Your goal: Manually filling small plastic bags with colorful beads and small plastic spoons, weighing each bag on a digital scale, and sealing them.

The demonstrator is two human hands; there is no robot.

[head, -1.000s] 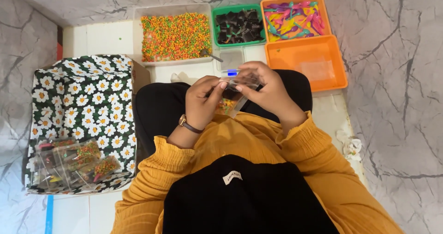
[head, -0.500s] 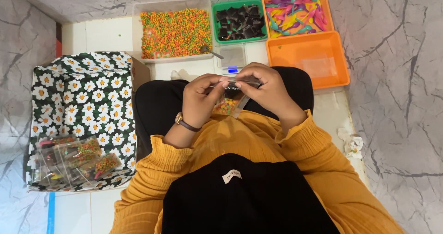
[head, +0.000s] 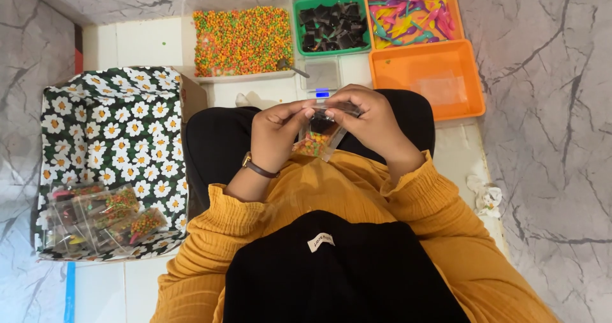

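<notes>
Tiled floor (head: 146, 43), hands (head: 325, 122) seemingly pinching clear bag (head: 317, 135)

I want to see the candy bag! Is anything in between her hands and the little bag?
No. Both the left hand and the right hand already pinch the top of the small clear bag, with nothing between them.
</notes>
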